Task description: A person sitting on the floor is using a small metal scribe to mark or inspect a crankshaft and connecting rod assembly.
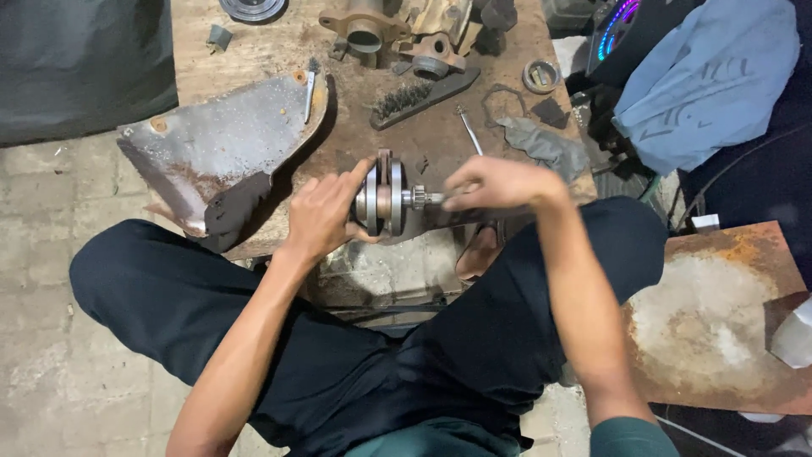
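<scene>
Both forearms reach up from the bottom of the frame, past the person's black-trousered knees, and meet at mid-frame over a low wooden board (254, 34). The left hand (324, 216) comes in from the lower left with the wrist straight and the fingers curled; it grips the round steel webs of a crankshaft (385, 200), thumb on the near side and fingertips over the top. The right hand (499, 184) comes in from the lower right with the wrist bent leftward, fingers closed in a pinch on the splined shaft end that sticks out to the right of the webs. The crankshaft lies with its axis across the frame, just above the board's near edge. Left of the left hand a rusty sheet-metal guard (216, 144) overhangs that edge. Above the hands lie a wire brush (423, 95) and a thin screwdriver (470, 131), with a grey rag (545, 145) near the right hand. Bare board between brush and crankshaft leaves some free room.
</scene>
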